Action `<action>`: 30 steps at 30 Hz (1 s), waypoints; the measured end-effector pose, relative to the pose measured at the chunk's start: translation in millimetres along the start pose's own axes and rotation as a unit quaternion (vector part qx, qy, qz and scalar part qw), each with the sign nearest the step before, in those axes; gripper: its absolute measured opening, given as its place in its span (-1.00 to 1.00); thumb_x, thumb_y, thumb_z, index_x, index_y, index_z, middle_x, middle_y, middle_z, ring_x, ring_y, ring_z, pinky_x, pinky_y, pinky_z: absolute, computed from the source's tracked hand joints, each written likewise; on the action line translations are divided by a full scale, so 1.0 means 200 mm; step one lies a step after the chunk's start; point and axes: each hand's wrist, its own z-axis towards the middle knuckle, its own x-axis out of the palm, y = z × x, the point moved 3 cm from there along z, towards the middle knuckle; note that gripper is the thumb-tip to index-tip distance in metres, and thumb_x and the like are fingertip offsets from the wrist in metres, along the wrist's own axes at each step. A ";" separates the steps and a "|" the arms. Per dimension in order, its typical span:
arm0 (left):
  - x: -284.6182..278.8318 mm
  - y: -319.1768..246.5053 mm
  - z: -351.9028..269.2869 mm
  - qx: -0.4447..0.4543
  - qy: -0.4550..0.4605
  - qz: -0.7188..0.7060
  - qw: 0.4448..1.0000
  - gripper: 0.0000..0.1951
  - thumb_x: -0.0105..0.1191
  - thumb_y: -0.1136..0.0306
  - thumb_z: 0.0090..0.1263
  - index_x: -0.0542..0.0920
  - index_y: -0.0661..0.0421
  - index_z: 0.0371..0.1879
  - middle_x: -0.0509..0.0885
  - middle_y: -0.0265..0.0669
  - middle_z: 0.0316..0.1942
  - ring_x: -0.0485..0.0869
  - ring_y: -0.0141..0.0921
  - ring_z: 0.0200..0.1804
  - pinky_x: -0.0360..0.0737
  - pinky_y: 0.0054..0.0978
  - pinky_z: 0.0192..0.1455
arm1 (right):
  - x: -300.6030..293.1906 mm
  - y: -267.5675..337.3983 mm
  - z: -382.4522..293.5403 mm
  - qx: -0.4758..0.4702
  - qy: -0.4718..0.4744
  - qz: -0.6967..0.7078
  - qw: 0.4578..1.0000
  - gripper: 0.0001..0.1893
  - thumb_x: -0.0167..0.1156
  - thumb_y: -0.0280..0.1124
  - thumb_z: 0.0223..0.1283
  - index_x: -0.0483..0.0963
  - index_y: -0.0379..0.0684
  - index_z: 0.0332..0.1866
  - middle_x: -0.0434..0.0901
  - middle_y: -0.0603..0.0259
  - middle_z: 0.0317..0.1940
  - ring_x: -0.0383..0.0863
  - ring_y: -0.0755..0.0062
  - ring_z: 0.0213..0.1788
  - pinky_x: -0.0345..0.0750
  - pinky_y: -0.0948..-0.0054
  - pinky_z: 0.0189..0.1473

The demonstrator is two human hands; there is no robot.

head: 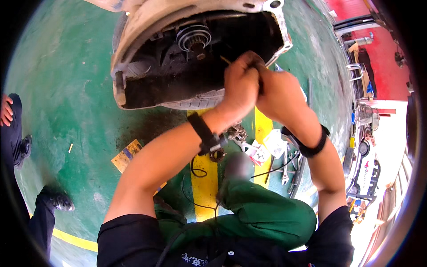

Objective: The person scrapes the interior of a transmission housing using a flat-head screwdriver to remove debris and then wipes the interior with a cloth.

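A vehicle gearbox's bell housing [146, 36] opens toward me, its inside dark and greasy. A splined input shaft [200, 53] sticks out of it, with a ringed release bearing [193, 34] around it. At the right of the opening, my left hand [242, 78] and my right hand [280, 90] are pressed together, fingers curled. Whatever lies between them is hidden. A thin yellowish piece [226, 60] shows just beyond my left fingers; whether I hold it is unclear.
Wrenches [285, 167], papery packaging [275, 143] and a metal ring [217, 155] lie on the green floor below. A cardboard piece [128, 155] is at left. Another person's legs [43, 210] and hand [6, 110] show at the far left. A tyre [193, 102] sits beneath the housing.
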 end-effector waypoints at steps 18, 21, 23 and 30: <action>0.22 -0.19 -0.07 0.184 0.081 0.180 0.963 -0.78 -0.13 0.59 0.15 0.57 0.26 -0.28 0.65 -0.19 -0.39 0.63 -0.39 -0.31 0.59 -0.42 -0.18 | -0.18 0.00 -0.20 0.011 -0.131 0.049 0.990 -0.79 0.23 -0.43 0.07 0.58 -0.17 -0.16 0.65 0.00 -0.48 0.69 -0.08 -0.39 0.59 0.05 -0.34; 0.24 -0.16 0.00 0.174 0.104 0.146 0.968 -0.76 -0.18 0.62 0.12 0.59 0.27 -0.31 0.67 -0.12 -0.42 0.67 -0.29 -0.37 0.61 -0.41 -0.18 | -0.14 -0.08 -0.13 0.011 -0.133 0.005 0.991 -0.82 0.23 -0.43 0.07 0.56 -0.19 -0.19 0.64 0.00 -0.48 0.68 -0.08 -0.41 0.60 0.05 -0.35; 0.18 -0.18 0.01 0.189 0.127 0.158 0.961 -0.75 -0.19 0.62 0.13 0.59 0.27 -0.30 0.68 -0.09 -0.42 0.68 -0.24 -0.37 0.62 -0.41 -0.18 | -0.10 -0.05 -0.10 0.022 -0.124 -0.013 0.992 -0.82 0.24 -0.42 0.07 0.55 -0.19 -0.21 0.64 -0.01 -0.49 0.69 -0.09 -0.42 0.60 0.04 -0.35; 0.10 -0.16 -0.07 0.164 0.148 0.274 0.936 -0.71 -0.11 0.59 0.13 0.63 0.26 -0.19 0.70 -0.02 -0.26 0.70 -0.09 -0.17 0.63 -0.27 -0.02 | 0.11 -0.01 -0.18 0.107 -0.122 0.198 0.967 -0.57 0.29 -0.43 0.12 0.52 -0.28 0.12 0.72 -0.11 -0.31 0.74 -0.17 -0.24 0.67 0.10 -0.22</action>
